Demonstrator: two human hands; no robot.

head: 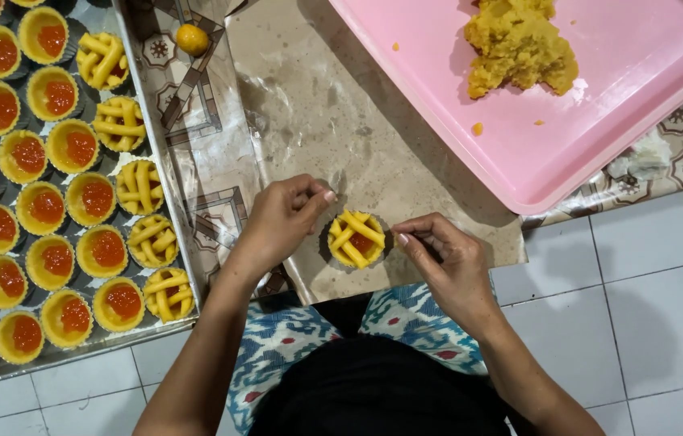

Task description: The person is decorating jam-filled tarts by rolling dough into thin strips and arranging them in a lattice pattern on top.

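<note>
A small round tart (356, 238) with red jam and a lattice of yellow dough strips sits in a dark paper cup on a brownish plastic sheet (341, 121). My left hand (281, 218) pinches at the tart's left rim with thumb and fingertips. On the tart's right side, my right hand (442, 258) touches its edge with curled fingertips. A lump of yellow dough (519, 44) lies on a pink tray (632, 89) at the upper right.
A metal baking tray (160, 161) on the left holds several jam tarts, one column topped with dough lattices. A small dough ball (192, 38) lies beside it. White floor tiles (640, 307) lie to the right; my patterned lap is below.
</note>
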